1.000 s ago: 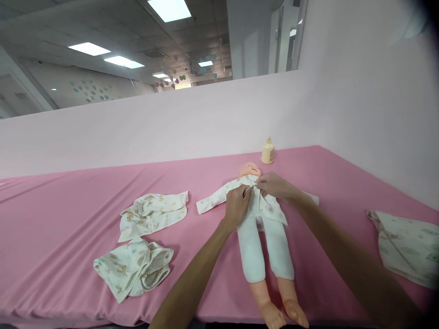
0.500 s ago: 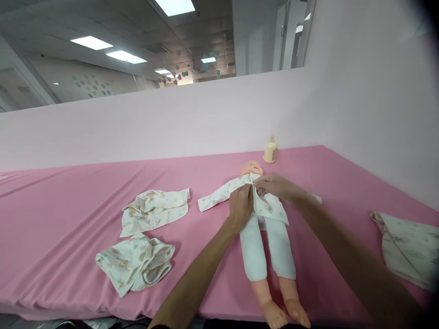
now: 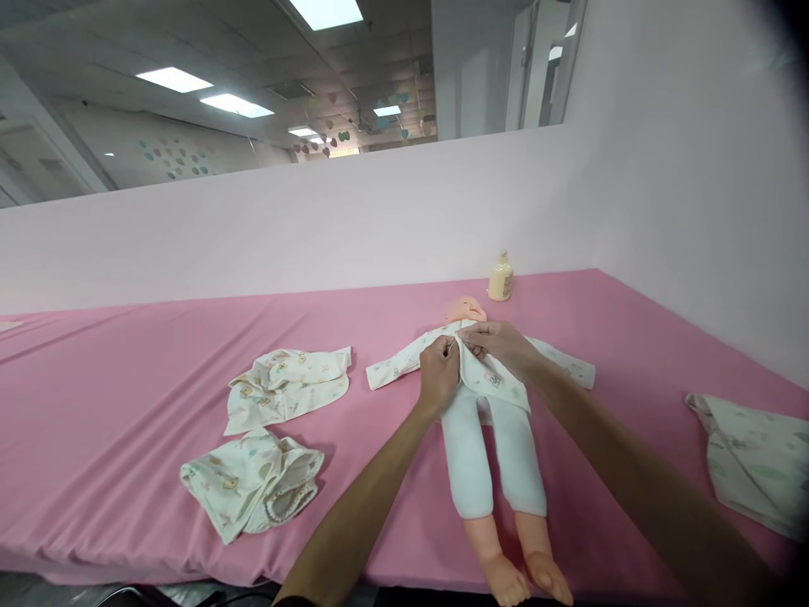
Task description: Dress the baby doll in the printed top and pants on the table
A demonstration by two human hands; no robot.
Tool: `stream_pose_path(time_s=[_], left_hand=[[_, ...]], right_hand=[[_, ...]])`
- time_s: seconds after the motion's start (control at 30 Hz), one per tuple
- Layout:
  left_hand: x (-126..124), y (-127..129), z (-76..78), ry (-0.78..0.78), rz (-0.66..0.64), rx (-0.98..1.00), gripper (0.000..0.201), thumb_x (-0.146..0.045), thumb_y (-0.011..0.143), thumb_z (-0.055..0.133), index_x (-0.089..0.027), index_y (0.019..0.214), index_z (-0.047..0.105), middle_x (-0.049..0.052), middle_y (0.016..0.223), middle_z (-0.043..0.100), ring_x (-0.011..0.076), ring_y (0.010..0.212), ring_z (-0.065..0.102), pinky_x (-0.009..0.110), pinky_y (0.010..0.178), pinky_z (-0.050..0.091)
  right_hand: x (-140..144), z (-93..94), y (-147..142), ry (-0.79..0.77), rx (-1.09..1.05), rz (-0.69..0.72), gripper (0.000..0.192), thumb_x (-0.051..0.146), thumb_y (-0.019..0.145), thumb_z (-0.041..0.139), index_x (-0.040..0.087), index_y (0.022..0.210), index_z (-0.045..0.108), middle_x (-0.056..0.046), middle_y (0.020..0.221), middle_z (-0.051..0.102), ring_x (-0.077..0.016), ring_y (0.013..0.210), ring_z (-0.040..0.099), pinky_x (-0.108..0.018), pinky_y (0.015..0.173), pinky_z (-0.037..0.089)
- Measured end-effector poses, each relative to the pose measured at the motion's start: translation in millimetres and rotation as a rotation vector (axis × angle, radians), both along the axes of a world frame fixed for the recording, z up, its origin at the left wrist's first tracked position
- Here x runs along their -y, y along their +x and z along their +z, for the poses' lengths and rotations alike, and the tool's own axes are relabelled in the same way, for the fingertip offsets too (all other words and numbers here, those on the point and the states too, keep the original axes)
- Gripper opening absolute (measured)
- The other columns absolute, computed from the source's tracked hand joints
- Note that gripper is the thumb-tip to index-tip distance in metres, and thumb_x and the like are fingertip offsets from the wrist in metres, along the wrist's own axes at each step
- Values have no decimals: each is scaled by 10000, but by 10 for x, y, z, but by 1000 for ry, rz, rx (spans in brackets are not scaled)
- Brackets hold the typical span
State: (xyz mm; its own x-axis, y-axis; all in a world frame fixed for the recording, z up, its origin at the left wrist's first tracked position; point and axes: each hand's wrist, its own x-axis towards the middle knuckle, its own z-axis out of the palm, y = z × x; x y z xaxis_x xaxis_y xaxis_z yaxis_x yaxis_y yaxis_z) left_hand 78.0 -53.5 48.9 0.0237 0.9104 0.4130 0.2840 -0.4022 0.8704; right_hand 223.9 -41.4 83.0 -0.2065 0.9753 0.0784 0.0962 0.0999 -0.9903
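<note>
A baby doll point(image 3: 471, 459) lies on its back on the pink sheet, head toward the wall and bare feet at the near edge. It wears a white printed baby shirt point(image 3: 496, 382) with both sleeves spread out sideways. At the shirt's front opening, my left hand point(image 3: 439, 371) is closed on the shirt's edge. Just beside it, my right hand point(image 3: 499, 344) pinches the other edge of the shirt near the chest. Both hands nearly touch and hide the fastening between them. White cloth covers the doll's body and upper legs.
To the left lie a printed baby top point(image 3: 287, 384) and a crumpled printed garment point(image 3: 253, 485). A pale pump bottle point(image 3: 500, 278) stands behind the doll's head, near the white wall point(image 3: 303, 228). A folded printed cloth point(image 3: 755, 464) rests at the far right of the pink sheet point(image 3: 114, 405).
My right hand has shifted slightly left, closer to my left hand, and more of the doll's right-side sleeve shows. The left hand has turned a little, with its fingers still closed.
</note>
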Motion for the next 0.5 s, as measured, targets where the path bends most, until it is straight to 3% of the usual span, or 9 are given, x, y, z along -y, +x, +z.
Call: stream_pose_path(time_s=[0.1,0.2,0.3,0.5], left_hand=[[-12,-8,-13,-15,-5,44,302,-347,915,447,-182,663,430,-21,683,498,107,662,448,229,603,357],[-43,-17,-34,-53,-7,107,281,-335,890,472,-179,659,433,-21,673,489,101,646,430,224,587,344],[-69,-26,-44,-124,-25,171,242,-300,848,491,-171,648,446,-31,637,446,88,608,393,214,568,321],[-57,-63,53,-270,-121,236,189,-242,778,507,-163,612,464,-54,554,375,64,516,313,204,519,264]], right_hand=[[41,34,4,28,80,1,309,449,792,654,148,732,626,12,696,521,-108,675,458,-247,642,385],[62,59,31,107,205,97,336,464,858,562,165,707,564,29,668,455,-105,648,409,-250,624,351],[62,67,64,198,363,187,295,409,900,482,181,721,537,30,677,457,-110,634,397,-253,606,327],[56,46,50,367,638,159,181,211,879,392,201,782,545,4,731,543,-143,652,458,-276,605,334]])
